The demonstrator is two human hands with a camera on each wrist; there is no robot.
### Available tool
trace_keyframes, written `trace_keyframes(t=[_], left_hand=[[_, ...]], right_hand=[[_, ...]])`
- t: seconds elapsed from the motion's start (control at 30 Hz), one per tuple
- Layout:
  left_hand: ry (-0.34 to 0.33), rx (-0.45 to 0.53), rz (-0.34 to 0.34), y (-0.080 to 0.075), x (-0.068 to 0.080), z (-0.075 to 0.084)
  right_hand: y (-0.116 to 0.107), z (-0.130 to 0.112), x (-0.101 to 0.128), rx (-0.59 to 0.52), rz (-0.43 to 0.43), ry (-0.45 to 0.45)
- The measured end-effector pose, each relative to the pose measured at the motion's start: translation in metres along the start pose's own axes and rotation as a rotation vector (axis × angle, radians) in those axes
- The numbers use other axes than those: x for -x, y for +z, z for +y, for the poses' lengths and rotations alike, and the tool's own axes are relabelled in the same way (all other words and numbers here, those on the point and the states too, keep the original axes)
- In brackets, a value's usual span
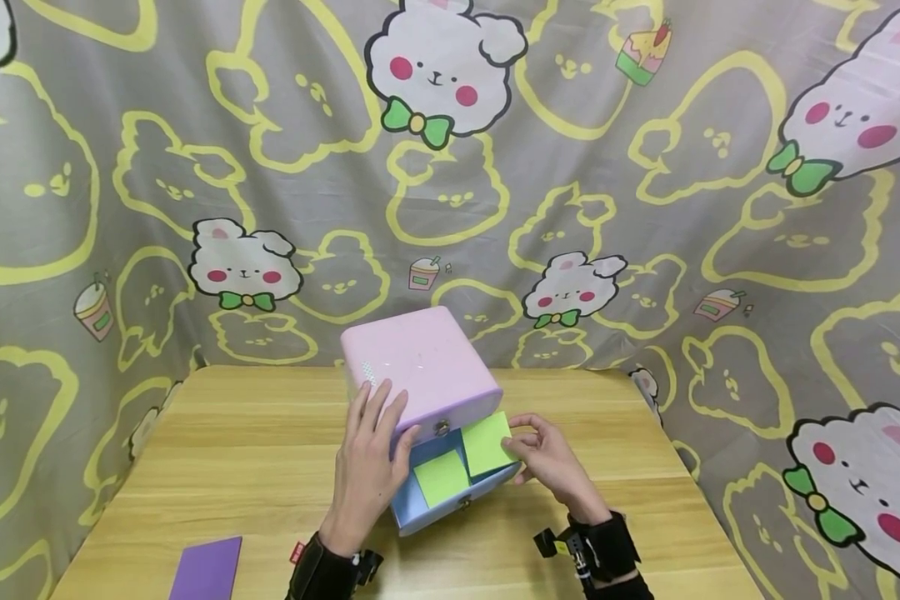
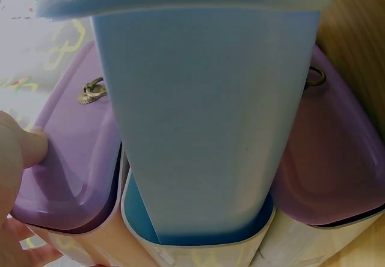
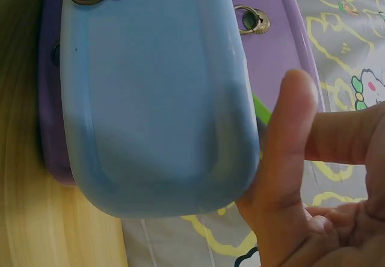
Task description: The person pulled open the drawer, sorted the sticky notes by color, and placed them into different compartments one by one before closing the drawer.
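A small chest of drawers (image 1: 420, 358) with a pink top and purple drawer fronts stands on the table, turned at an angle. Its blue middle drawer (image 2: 204, 122) is pulled out. Inside lies a green sticky note (image 1: 442, 479); a second green sticky note (image 1: 487, 443) stands raised over the drawer's right end. My right hand (image 1: 551, 462) pinches that raised note at its right edge, beside the drawer front (image 3: 156, 98). With extended fingers, my left hand (image 1: 367, 467) rests on the chest's top left, its thumb (image 2: 36, 147) against the upper purple drawer front.
A purple card or sheet (image 1: 206, 571) lies at the table's front left. The wooden table (image 1: 255, 450) is bordered at the back and sides by a grey curtain (image 1: 330, 200) with rabbit prints. Metal ring pulls (image 3: 252, 20) stick out from the drawer fronts.
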State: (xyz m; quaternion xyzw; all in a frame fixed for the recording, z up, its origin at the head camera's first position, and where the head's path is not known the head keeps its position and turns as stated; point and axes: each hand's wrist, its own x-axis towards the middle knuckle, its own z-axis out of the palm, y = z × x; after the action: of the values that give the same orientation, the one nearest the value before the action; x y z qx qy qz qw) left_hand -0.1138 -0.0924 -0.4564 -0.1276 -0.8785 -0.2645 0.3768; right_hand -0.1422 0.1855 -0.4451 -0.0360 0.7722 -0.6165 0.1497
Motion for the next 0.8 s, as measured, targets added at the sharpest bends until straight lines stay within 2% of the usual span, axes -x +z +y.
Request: trace_keyframes(t=[0.8], left_hand=[[0.007,0.004,0.026,0.004,0.001,-0.003]], right_hand=[[0.014,0.001,-0.007,0.069,-0.158,-0.01]])
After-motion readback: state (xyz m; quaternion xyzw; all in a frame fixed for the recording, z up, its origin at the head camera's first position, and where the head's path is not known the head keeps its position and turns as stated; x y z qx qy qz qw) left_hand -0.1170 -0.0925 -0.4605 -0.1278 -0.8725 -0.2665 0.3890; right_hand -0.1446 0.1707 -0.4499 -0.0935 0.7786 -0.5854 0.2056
